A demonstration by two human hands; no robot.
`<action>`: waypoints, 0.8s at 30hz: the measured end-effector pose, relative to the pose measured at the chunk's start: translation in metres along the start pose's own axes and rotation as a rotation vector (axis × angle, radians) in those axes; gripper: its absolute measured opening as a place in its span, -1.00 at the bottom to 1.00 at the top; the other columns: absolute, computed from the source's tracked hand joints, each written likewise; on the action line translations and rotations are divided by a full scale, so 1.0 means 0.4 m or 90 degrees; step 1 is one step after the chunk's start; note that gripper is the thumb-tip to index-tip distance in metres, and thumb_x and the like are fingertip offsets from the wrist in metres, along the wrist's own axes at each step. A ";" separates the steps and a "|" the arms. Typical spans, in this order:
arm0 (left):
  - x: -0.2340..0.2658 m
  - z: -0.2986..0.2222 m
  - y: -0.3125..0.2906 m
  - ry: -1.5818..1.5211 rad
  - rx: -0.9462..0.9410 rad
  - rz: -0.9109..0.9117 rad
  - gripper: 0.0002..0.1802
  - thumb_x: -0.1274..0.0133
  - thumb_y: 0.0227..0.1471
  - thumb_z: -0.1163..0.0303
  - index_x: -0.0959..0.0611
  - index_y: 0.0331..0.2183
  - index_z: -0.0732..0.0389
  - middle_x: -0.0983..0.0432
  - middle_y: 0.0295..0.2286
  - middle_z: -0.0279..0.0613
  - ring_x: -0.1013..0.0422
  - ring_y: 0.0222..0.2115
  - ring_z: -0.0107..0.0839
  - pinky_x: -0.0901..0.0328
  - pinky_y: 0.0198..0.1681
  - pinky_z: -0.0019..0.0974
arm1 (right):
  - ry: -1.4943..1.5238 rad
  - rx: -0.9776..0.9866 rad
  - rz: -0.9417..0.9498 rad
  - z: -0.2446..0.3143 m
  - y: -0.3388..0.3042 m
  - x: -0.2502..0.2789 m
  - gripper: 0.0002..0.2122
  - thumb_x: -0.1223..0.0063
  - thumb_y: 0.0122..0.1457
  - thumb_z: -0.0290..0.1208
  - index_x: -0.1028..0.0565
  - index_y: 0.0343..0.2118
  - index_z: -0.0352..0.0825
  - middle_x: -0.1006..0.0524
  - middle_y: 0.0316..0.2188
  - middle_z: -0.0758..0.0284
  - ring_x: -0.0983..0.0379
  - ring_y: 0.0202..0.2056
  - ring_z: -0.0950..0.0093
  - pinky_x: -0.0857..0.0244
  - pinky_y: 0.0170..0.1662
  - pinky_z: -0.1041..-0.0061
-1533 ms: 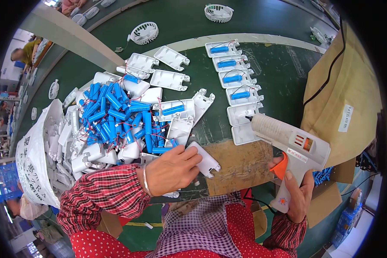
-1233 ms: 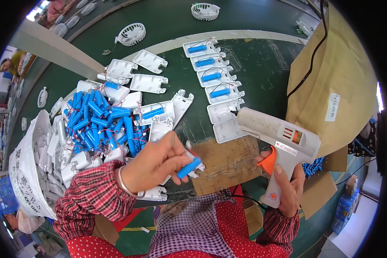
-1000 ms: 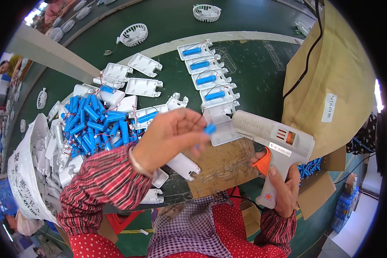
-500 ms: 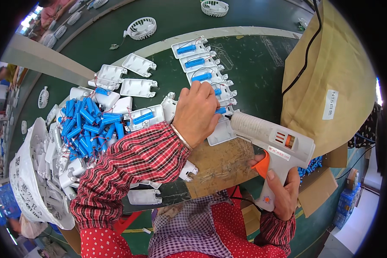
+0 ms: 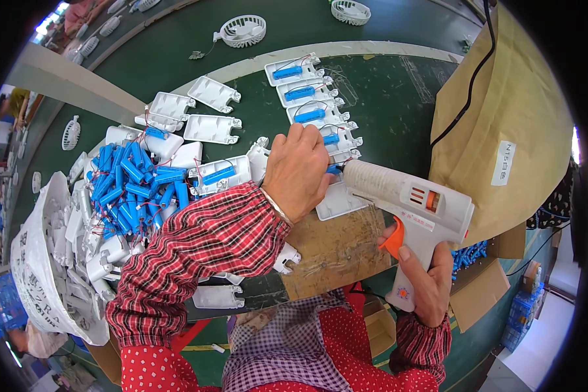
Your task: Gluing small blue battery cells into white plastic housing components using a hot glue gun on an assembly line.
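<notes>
My right hand (image 5: 426, 277) is closed round the handle of a white glue gun (image 5: 405, 196), a finger at its orange trigger. The nozzle points left, close to my left fingertips. My left hand (image 5: 297, 171) is closed, its fingers curled down on a blue battery (image 5: 334, 169) that shows partly beside them. That battery lies over a white plastic shell (image 5: 338, 200) at the near end of a column of shells. Farther up this column, each shell holds a blue battery with thin wires, such as the blue battery (image 5: 309, 115). My left hand hides part of the column.
A pile of blue batteries (image 5: 134, 173) and a white sack (image 5: 36, 274) of white parts lie left. Empty shells (image 5: 212, 129) sit beyond the pile. A brown bag (image 5: 503, 124) stands right, with a cable before it. White fan guards (image 5: 243, 31) ride the green belt behind.
The glue gun has shifted slightly left and up, its nozzle nearer my left fingertips. My left hand has hardly moved. The fan guards on the belt have moved right.
</notes>
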State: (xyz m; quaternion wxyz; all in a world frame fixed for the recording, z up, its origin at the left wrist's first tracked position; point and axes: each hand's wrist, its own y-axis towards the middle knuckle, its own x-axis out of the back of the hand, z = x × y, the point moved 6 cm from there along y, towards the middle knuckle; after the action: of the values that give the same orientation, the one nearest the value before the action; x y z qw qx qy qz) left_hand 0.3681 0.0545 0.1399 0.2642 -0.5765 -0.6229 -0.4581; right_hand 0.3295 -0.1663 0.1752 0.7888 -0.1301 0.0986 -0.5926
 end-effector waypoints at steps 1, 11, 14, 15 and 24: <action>0.002 0.004 0.000 -0.001 0.002 0.008 -0.78 -0.29 -0.30 0.42 -0.60 -0.50 0.21 -0.36 -0.33 -0.18 -0.29 -0.23 -0.21 -0.18 -0.23 -0.22 | -0.034 0.004 0.007 0.003 0.005 0.000 -0.65 -0.04 0.19 -0.52 -0.28 0.00 -0.53 -0.53 -0.13 0.10 -0.48 -0.09 0.40 -0.32 0.00 0.44; -0.002 0.007 -0.001 0.010 -0.007 0.005 -0.80 -0.29 -0.28 0.40 -0.59 -0.53 0.21 -0.37 -0.35 -0.19 -0.30 -0.24 -0.21 -0.19 -0.23 -0.21 | -0.107 0.013 0.039 0.013 0.018 -0.013 -0.67 -0.05 0.20 -0.47 -0.30 -0.04 -0.51 -0.53 -0.19 0.17 -0.48 -0.18 0.48 -0.34 -0.08 0.51; -0.004 0.004 0.000 0.010 0.003 0.018 -0.80 -0.29 -0.28 0.40 -0.60 -0.53 0.21 -0.38 -0.34 -0.20 -0.30 -0.23 -0.22 -0.19 -0.23 -0.21 | -0.057 -0.018 0.003 0.020 0.000 -0.018 -0.65 -0.05 0.20 -0.47 -0.29 -0.01 -0.50 -0.52 -0.19 0.18 -0.47 -0.19 0.49 -0.34 -0.08 0.49; -0.004 0.006 0.000 0.010 0.006 0.020 -0.80 -0.29 -0.28 0.40 -0.60 -0.53 0.21 -0.38 -0.34 -0.20 -0.30 -0.23 -0.22 -0.19 -0.23 -0.21 | -0.057 -0.021 0.005 0.020 -0.003 -0.016 -0.65 -0.05 0.20 -0.47 -0.29 -0.01 -0.50 -0.52 -0.19 0.18 -0.47 -0.19 0.49 -0.34 -0.08 0.49; 0.006 0.013 -0.001 0.016 -0.006 0.018 -0.75 -0.30 -0.29 0.39 -0.60 -0.47 0.20 -0.37 -0.34 -0.18 -0.31 -0.23 -0.21 -0.21 -0.23 -0.21 | -0.038 -0.032 0.023 0.001 -0.017 -0.005 -0.64 -0.04 0.20 -0.48 -0.29 0.02 -0.49 -0.51 -0.23 0.22 -0.46 -0.22 0.50 -0.31 -0.09 0.50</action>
State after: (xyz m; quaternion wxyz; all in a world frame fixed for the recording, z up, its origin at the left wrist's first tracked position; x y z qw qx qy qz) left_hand 0.3681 0.0603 0.1396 0.2759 -0.5808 -0.6091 -0.4642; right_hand 0.3231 -0.1661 0.1777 0.7984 -0.1657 0.0918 -0.5715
